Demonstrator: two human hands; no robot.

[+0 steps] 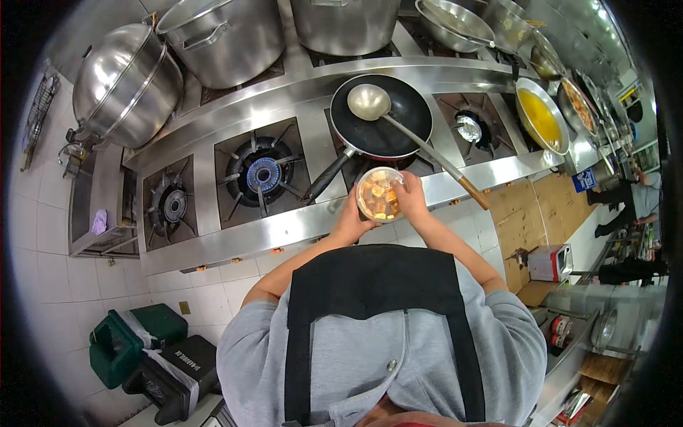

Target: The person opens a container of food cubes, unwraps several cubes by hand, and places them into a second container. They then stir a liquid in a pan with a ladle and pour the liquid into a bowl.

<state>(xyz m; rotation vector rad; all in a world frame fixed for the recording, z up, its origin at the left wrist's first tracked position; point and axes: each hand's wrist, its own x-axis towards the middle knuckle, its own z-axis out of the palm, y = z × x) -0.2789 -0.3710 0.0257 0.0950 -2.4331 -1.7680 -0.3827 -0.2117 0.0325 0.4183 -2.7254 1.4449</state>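
A round clear tub [380, 196] of orange and pale chunks is held in front of the stove. My left hand [350, 221] wraps its left side, and my right hand [411, 196] grips its right rim, fingers over the edge. Just beyond the tub, a black frying pan [341, 128] sits on a burner, its handle pointing toward the front left. A metal ladle [369, 102] rests in the pan, its long wooden-ended handle reaching over the stove's front edge at the right.
A burner [263, 174] left of the pan burns with a blue flame. Large steel pots [224, 43] line the back. A pan of yellow liquid [539, 117] stands at the right. Bins [181, 370] are at lower left. Another person [626, 203] is at far right.
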